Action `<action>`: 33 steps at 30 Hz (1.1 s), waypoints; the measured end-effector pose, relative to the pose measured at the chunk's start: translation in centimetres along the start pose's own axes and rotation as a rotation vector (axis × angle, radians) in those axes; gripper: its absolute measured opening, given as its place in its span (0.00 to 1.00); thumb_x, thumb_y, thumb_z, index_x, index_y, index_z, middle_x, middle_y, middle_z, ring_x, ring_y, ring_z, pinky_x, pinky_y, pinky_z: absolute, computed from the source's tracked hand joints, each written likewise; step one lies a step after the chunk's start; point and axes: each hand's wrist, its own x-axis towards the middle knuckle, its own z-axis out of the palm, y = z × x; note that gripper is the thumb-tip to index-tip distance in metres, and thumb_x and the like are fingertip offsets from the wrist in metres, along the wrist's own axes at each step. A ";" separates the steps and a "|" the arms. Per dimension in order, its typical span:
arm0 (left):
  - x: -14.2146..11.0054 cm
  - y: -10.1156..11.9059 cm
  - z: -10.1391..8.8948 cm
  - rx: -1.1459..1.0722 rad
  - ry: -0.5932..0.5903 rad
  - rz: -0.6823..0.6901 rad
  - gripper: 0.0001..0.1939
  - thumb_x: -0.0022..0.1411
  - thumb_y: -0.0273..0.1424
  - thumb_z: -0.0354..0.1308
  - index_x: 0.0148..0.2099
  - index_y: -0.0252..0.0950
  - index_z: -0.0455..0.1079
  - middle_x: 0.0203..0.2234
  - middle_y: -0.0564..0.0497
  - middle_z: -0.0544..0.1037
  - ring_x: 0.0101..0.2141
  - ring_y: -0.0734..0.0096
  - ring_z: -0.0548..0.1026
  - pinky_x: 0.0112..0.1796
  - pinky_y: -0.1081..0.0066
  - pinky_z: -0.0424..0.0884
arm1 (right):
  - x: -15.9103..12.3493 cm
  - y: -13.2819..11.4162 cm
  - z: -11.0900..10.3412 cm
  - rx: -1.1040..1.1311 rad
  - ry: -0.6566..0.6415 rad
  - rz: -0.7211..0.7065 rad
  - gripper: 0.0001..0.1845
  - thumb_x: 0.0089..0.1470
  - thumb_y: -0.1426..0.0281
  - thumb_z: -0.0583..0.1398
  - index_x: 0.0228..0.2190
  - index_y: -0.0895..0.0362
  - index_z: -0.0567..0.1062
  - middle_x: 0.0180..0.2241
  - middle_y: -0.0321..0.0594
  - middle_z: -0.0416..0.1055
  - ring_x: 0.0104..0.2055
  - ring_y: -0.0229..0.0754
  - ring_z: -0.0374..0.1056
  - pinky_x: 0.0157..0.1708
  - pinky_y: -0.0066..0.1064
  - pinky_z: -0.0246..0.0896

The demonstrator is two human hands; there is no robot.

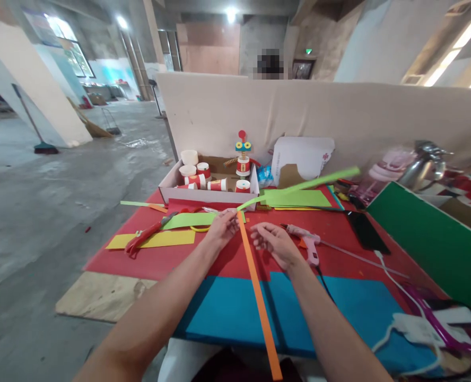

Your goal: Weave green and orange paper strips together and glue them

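Note:
My left hand (224, 229) pinches the joined ends of an orange paper strip (255, 286) and a light green paper strip (307, 183). The orange one hangs down toward me past the table edge, while the green one reaches up to the right. Just right of the strips, my right hand (274, 243) is raised with loosely curled, parted fingers and nothing visible in them. Beside it lies a glue gun (309, 243) with a stick in its back. Red-handled scissors (146, 236) rest on the yellow paper (175, 240) and green paper (188, 220) to the left.
A shallow box (207, 197) at the back holds several paper cups and a paper-cup figure (243, 159). Stacked green sheets (299, 199) lie to its right. A phone (366, 231), a green board (434, 244) and a power strip (426, 329) with cables occupy the right side.

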 end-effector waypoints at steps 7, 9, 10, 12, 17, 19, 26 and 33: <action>-0.4 -1.6 0.6 0.182 0.016 -0.067 0.11 0.46 0.28 0.67 0.26 0.31 0.66 0.15 0.53 0.72 0.17 0.79 0.69 0.21 0.77 0.68 | 2.7 1.7 1.2 0.136 0.227 -0.082 0.15 0.36 0.61 0.69 0.23 0.57 0.73 0.22 0.34 0.72 0.26 0.36 0.68 0.30 0.27 0.65; -0.7 -1.7 0.8 0.218 -0.007 -0.084 0.11 0.47 0.29 0.66 0.26 0.31 0.66 0.15 0.53 0.72 0.17 0.78 0.69 0.21 0.77 0.69 | 2.6 2.0 0.8 0.115 0.259 -0.065 0.15 0.34 0.62 0.69 0.22 0.57 0.71 0.21 0.34 0.72 0.24 0.36 0.69 0.29 0.28 0.66; -0.8 -1.8 0.9 0.231 -0.017 -0.091 0.11 0.48 0.28 0.66 0.26 0.31 0.66 0.14 0.53 0.72 0.17 0.78 0.69 0.21 0.77 0.69 | 2.6 2.0 0.7 0.106 0.271 -0.046 0.16 0.34 0.62 0.69 0.22 0.57 0.71 0.20 0.34 0.72 0.24 0.37 0.69 0.29 0.29 0.66; -1.0 -1.8 1.0 0.248 -0.036 -0.102 0.10 0.50 0.28 0.65 0.27 0.30 0.66 0.14 0.53 0.71 0.17 0.78 0.70 0.22 0.77 0.70 | 2.5 2.1 0.5 0.086 0.284 -0.007 0.15 0.34 0.62 0.69 0.23 0.57 0.71 0.20 0.35 0.72 0.22 0.37 0.68 0.29 0.31 0.67; -1.1 -1.8 1.0 0.321 -0.084 -0.152 0.07 0.53 0.25 0.62 0.28 0.29 0.66 0.17 0.51 0.73 0.18 0.77 0.71 0.24 0.75 0.72 | 2.2 1.8 0.0 -0.039 0.270 -0.036 0.13 0.37 0.62 0.66 0.24 0.59 0.74 0.22 0.39 0.75 0.23 0.38 0.68 0.27 0.30 0.65; -1.1 -1.8 0.8 0.375 -0.109 -0.189 0.07 0.53 0.26 0.62 0.29 0.29 0.66 0.19 0.49 0.74 0.19 0.76 0.72 0.24 0.74 0.72 | 2.1 1.5 -0.4 -0.156 0.272 -0.036 0.12 0.38 0.63 0.65 0.23 0.59 0.75 0.22 0.39 0.75 0.23 0.39 0.68 0.26 0.30 0.63; -1.0 -0.8 0.1 0.723 -0.293 -0.219 0.13 0.51 0.36 0.63 0.27 0.30 0.68 0.17 0.51 0.72 0.17 0.78 0.70 0.20 0.77 0.68 | 1.4 0.7 -1.3 -0.463 0.122 -0.072 0.10 0.40 0.64 0.65 0.24 0.59 0.75 0.24 0.37 0.74 0.27 0.40 0.68 0.29 0.30 0.62; -0.4 1.0 -0.5 0.540 -0.242 0.086 0.14 0.48 0.38 0.64 0.25 0.32 0.67 0.16 0.53 0.71 0.16 0.80 0.67 0.20 0.78 0.65 | 1.1 0.8 -1.2 -0.060 0.005 0.032 0.17 0.45 0.55 0.64 0.30 0.55 0.73 0.23 0.34 0.71 0.24 0.36 0.67 0.27 0.30 0.66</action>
